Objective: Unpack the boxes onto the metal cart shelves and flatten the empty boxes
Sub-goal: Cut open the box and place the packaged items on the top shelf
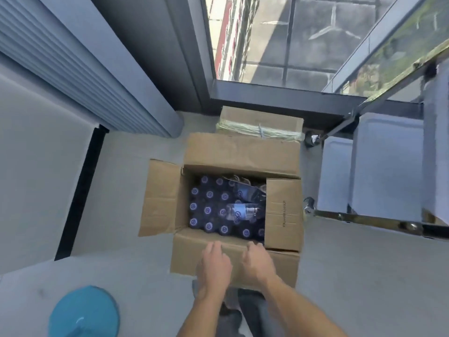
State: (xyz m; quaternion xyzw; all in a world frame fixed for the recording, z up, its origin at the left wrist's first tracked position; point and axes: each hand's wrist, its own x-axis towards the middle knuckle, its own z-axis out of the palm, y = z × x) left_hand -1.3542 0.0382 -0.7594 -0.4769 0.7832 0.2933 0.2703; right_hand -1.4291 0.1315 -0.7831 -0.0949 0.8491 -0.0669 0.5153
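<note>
An open cardboard box [243,152] stands on the grey floor below me, its flaps folded outward. Inside are several bottles with dark caps [209,210], packed upright, and one clear bottle [243,211] lying on its side on top. My left hand [213,266] and my right hand [255,261] hover over the near flap [184,254], fingers loosely bent, holding nothing. A second, taped cardboard box [260,120] sits behind the open one. The metal cart [386,161] with its pale shelves stands at the right.
A glass wall [279,40] with a dark frame runs behind the boxes. A ribbed grey shutter [73,62] is at the left. A round blue object [83,312] lies on the floor at the lower left. My legs are below the box.
</note>
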